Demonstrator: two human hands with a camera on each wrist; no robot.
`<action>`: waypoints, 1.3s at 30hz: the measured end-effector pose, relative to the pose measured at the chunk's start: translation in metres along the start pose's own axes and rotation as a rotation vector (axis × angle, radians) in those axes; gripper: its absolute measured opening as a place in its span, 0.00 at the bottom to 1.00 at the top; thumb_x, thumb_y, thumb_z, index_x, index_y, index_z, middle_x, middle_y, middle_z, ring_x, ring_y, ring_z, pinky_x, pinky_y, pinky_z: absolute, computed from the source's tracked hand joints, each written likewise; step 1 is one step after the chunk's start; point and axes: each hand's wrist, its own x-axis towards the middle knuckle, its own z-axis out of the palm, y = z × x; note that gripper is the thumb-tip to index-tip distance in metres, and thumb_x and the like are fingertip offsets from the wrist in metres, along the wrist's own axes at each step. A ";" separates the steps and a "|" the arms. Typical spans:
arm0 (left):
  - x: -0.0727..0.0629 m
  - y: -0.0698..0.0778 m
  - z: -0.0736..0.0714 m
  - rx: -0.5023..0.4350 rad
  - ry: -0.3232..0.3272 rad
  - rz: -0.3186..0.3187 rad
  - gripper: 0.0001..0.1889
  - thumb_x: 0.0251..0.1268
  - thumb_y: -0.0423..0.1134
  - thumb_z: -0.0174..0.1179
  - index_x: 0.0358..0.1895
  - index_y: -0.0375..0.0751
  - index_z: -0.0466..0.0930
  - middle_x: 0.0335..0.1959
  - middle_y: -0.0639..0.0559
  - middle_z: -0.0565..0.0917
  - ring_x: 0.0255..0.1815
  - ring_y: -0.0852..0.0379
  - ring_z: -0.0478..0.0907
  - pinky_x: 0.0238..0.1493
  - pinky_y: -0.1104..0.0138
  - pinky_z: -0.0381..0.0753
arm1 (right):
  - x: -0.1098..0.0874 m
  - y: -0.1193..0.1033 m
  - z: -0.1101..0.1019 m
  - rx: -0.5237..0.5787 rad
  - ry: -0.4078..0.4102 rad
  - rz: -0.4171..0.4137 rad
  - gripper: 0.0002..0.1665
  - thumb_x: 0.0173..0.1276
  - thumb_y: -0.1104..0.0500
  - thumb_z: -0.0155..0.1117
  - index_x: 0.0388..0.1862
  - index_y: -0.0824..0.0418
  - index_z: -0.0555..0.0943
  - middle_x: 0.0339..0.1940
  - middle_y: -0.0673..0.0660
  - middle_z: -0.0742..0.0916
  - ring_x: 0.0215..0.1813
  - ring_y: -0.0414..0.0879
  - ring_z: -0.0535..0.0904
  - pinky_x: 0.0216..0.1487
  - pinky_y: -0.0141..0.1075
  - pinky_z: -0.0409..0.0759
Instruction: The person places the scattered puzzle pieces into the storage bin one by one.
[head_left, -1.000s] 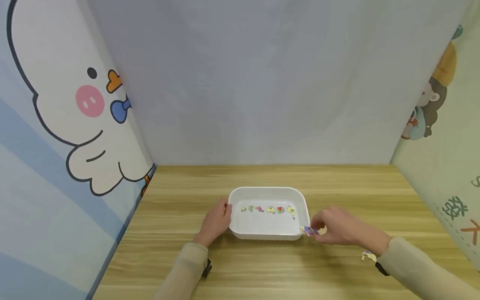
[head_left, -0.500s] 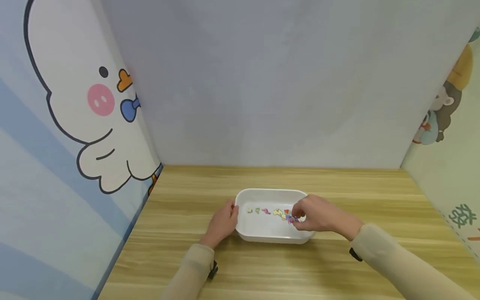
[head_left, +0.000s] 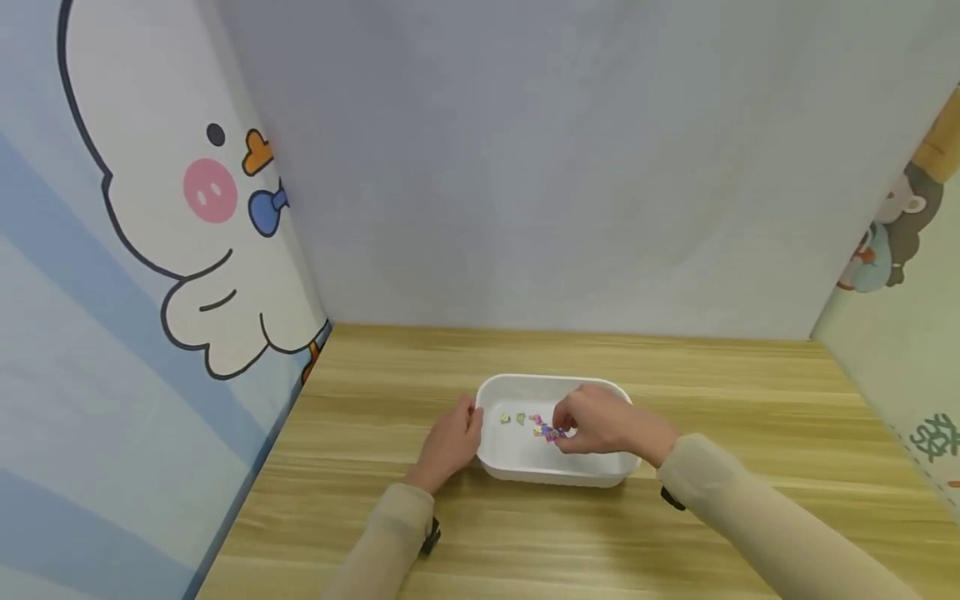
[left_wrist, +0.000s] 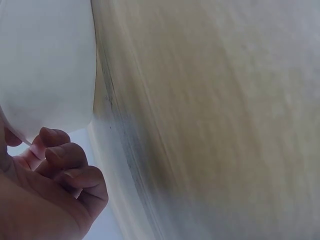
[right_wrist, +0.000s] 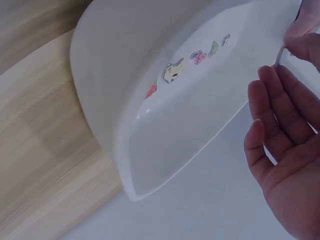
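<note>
A white plastic tray point(head_left: 517, 457) stands on the wooden table. My left hand point(head_left: 447, 446) holds the tray's left end at the rim; in the left wrist view its fingers point(left_wrist: 75, 157) curl at the tray's edge. Over the tray's inside, my right hand point(head_left: 606, 422) pinches a small flat purple-and-yellow cartoon cutout point(head_left: 550, 432) between thumb and fingertips. The right wrist view shows that cutout edge-on as a thin strip. Several small cartoon cutouts lie in a row in the tray, among them a cream one point(right_wrist: 173, 71), a pink one point(right_wrist: 198, 57) and a red one point(right_wrist: 151, 90).
The wood-grain table point(head_left: 375, 375) extends around the tray. A grey-white curtain point(head_left: 555, 183) rises behind it. Printed cartoon panels flank both sides, with a white duck point(head_left: 150, 117) on the left.
My right hand has carried the purple-and-yellow cutout leftward from the tray's right front rim to over the row inside. My left hand keeps its hold; the head view has shifted slightly right.
</note>
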 end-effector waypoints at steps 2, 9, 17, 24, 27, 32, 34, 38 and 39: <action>0.001 -0.001 0.000 0.000 0.000 0.008 0.08 0.76 0.43 0.43 0.41 0.44 0.68 0.23 0.52 0.72 0.21 0.56 0.69 0.23 0.64 0.69 | 0.006 -0.002 0.003 -0.003 -0.008 -0.003 0.06 0.52 0.54 0.72 0.26 0.54 0.85 0.25 0.44 0.83 0.29 0.35 0.77 0.34 0.33 0.76; 0.000 -0.003 -0.001 0.000 0.003 0.002 0.09 0.76 0.45 0.42 0.42 0.45 0.68 0.24 0.53 0.73 0.21 0.57 0.70 0.23 0.64 0.70 | 0.021 -0.006 0.017 -0.008 -0.056 -0.017 0.06 0.50 0.54 0.71 0.24 0.53 0.83 0.23 0.44 0.83 0.27 0.34 0.74 0.33 0.33 0.75; -0.001 -0.004 -0.001 0.008 0.001 0.006 0.08 0.76 0.44 0.42 0.41 0.45 0.67 0.23 0.53 0.72 0.21 0.57 0.69 0.22 0.64 0.69 | 0.033 -0.007 0.030 -0.031 -0.087 -0.038 0.06 0.49 0.53 0.71 0.23 0.52 0.83 0.22 0.43 0.82 0.27 0.36 0.73 0.31 0.34 0.73; -0.001 -0.005 -0.002 0.017 -0.002 0.015 0.08 0.76 0.45 0.42 0.40 0.46 0.66 0.22 0.53 0.72 0.20 0.57 0.69 0.22 0.64 0.69 | 0.045 -0.007 0.038 -0.036 -0.105 -0.043 0.07 0.48 0.53 0.73 0.24 0.53 0.84 0.22 0.43 0.82 0.26 0.37 0.74 0.31 0.33 0.75; 0.000 -0.005 -0.001 0.018 0.003 0.026 0.08 0.76 0.44 0.42 0.40 0.46 0.66 0.22 0.53 0.72 0.20 0.58 0.69 0.21 0.65 0.69 | 0.048 -0.007 0.041 -0.041 -0.111 -0.031 0.08 0.47 0.53 0.73 0.24 0.53 0.84 0.22 0.43 0.81 0.26 0.37 0.74 0.31 0.34 0.75; 0.000 -0.006 0.000 0.017 -0.001 0.024 0.08 0.76 0.44 0.42 0.41 0.45 0.66 0.22 0.54 0.72 0.19 0.58 0.69 0.21 0.65 0.70 | 0.052 -0.006 0.046 -0.068 -0.126 -0.012 0.08 0.46 0.53 0.74 0.24 0.52 0.84 0.19 0.40 0.77 0.24 0.38 0.72 0.28 0.34 0.73; 0.000 -0.007 0.000 0.017 -0.002 0.023 0.08 0.76 0.44 0.42 0.41 0.45 0.66 0.22 0.54 0.72 0.19 0.59 0.69 0.21 0.65 0.70 | 0.053 -0.006 0.048 -0.073 -0.134 -0.003 0.08 0.45 0.52 0.74 0.24 0.52 0.84 0.19 0.40 0.76 0.24 0.39 0.71 0.27 0.34 0.73; 0.000 -0.006 0.000 0.013 0.006 0.038 0.08 0.76 0.44 0.42 0.40 0.45 0.66 0.22 0.53 0.72 0.19 0.58 0.69 0.21 0.64 0.69 | 0.055 -0.009 0.050 -0.064 -0.135 0.009 0.08 0.45 0.53 0.74 0.22 0.52 0.83 0.18 0.40 0.75 0.24 0.40 0.71 0.27 0.35 0.72; 0.000 -0.006 -0.001 0.013 0.009 0.041 0.08 0.76 0.44 0.42 0.40 0.45 0.66 0.21 0.53 0.72 0.19 0.58 0.69 0.21 0.64 0.69 | 0.056 -0.010 0.050 -0.064 -0.136 0.010 0.08 0.45 0.53 0.74 0.22 0.52 0.82 0.18 0.40 0.75 0.24 0.40 0.71 0.26 0.36 0.72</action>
